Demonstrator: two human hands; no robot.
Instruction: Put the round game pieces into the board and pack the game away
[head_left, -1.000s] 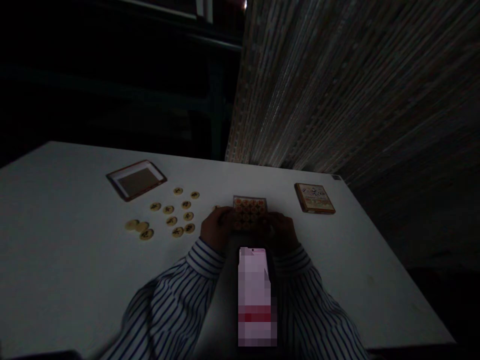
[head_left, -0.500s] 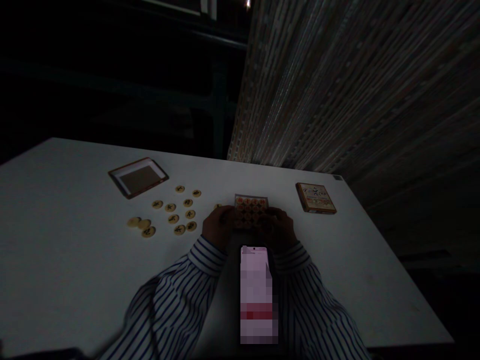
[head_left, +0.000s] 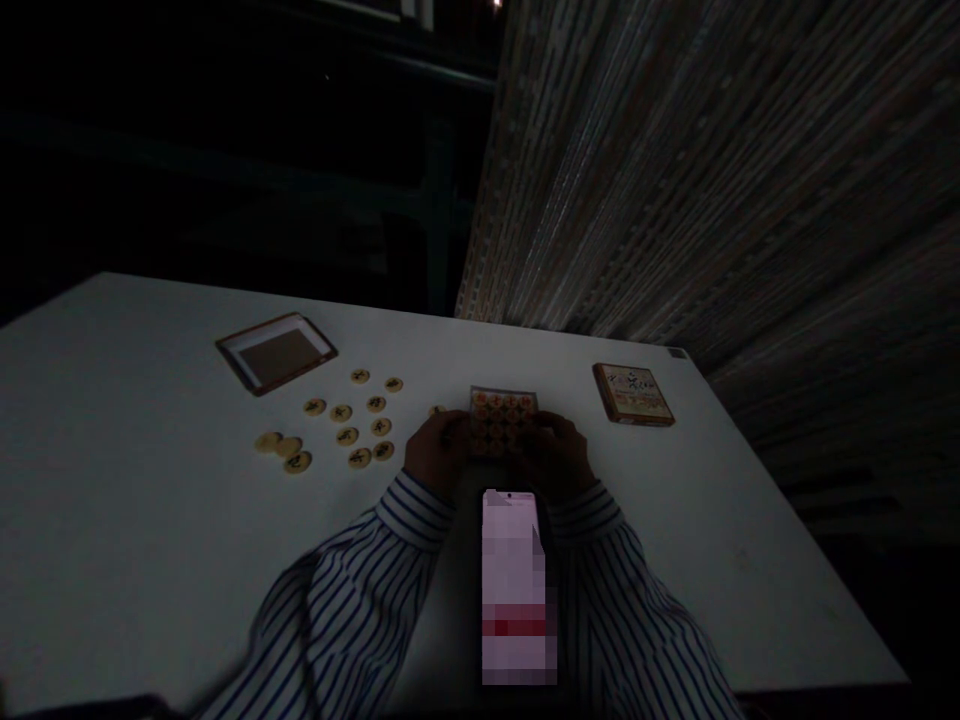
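A small clear tray of Chinese chess pieces (head_left: 501,405) stands in front of me, its round pieces with red characters set in rows. My left hand (head_left: 436,450) is closed on the tray's left side. On its right side my right hand (head_left: 556,452) grips it, with bent fingers over the near right corner. The dim light hides the exact fingertips. Left of my left hand, several loose pieces with dark characters (head_left: 360,458) lie spread on the white table (head_left: 150,560). One more piece (head_left: 436,411) is partly hidden behind that hand.
A lit phone (head_left: 514,580) lies between my forearms. At the back left is an open box part (head_left: 277,352); to the right, a box with a printed cover (head_left: 634,394). A ribbed curtain (head_left: 600,180) hangs beyond the table's far edge.
Both hands stay on the tray with almost no movement. The whole view has shifted very slightly; the loose pieces and boxes lie as before.
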